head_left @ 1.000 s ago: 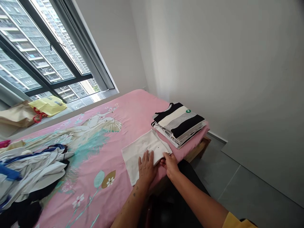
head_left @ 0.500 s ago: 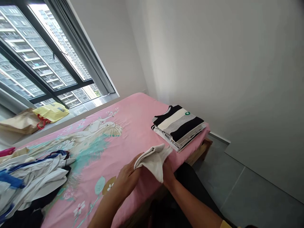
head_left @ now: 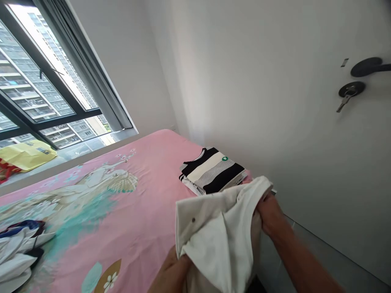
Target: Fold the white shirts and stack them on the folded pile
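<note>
1. While both hands are working just off the near side of the bed [head_left: 155,203], the white cloth [head_left: 220,232] is hanging between them, its top edge running toward the right and its lower part leaving the view at the bottom.
2. The left grip [head_left: 174,268] is pinching the cloth's left border, thumb on the front; the other fingers are hiding behind it.
3. The right grip [head_left: 270,215] is closing on the right edge, higher up, with its fingertips partly out of sight.
4. The hands are probably standing well apart so that the cloth is spreading rather than bunching, though folds are still running down its middle.
5. Relative to the grips, the cloth is lying to the right of the left one and to the left of the right one, touching both.
6. Beyond the cloth, the stack [head_left: 214,171] is sitting squared up at the bed's corner, its near part hidden from view by the cloth.
7. The loose heap [head_left: 18,256] is lying at the far left, perhaps so that rumpled pieces are not mixing with the flat ones.
</note>
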Demonstrator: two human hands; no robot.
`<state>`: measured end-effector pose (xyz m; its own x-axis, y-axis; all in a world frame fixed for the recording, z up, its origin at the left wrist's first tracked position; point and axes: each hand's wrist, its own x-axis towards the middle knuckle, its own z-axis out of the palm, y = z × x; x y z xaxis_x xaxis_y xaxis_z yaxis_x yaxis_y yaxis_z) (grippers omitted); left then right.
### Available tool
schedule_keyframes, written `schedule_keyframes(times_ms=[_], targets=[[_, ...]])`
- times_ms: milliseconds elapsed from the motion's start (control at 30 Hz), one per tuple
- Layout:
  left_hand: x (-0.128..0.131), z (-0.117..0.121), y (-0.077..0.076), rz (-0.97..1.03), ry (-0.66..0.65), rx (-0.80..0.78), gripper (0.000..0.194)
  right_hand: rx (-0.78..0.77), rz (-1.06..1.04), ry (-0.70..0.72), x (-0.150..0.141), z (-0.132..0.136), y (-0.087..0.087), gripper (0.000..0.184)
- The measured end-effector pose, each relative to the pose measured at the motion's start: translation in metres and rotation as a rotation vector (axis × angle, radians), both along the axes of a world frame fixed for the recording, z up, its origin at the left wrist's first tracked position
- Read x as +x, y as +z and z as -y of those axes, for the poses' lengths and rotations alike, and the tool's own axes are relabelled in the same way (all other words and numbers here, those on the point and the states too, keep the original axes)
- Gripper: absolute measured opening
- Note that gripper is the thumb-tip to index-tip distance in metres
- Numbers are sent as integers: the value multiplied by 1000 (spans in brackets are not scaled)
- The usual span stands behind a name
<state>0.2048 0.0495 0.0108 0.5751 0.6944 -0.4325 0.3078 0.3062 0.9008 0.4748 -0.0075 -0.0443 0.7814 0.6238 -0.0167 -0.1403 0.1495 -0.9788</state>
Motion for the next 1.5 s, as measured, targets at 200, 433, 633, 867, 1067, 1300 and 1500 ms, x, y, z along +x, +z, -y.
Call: schedule_keyframes(times_ms=[200,433,633,867,1067,1300,1500], targets=[[96,-55,31,414,224,-378,55,-193,413,88,90,-81,118,46],[176,-164,-25,475,443,-427,43,-564,474,411,151,-219,89,69],[174,-186,-81,335,427,-469,35,-710,331,540,177,-225,-4,52],[180,-215,-64,277,456,-401,36,-627,338,593,185,-231,-6,41],[192,-212,-57,448,557,-198,42,-399,380,640,184,-244,21,38],[194,-206,-76,305,611,-340,32,-651,416,607,192,-241,-4,50],[183,-196,-67,299,398,-242,34,-669,457,614,196,-225,-26,55]])
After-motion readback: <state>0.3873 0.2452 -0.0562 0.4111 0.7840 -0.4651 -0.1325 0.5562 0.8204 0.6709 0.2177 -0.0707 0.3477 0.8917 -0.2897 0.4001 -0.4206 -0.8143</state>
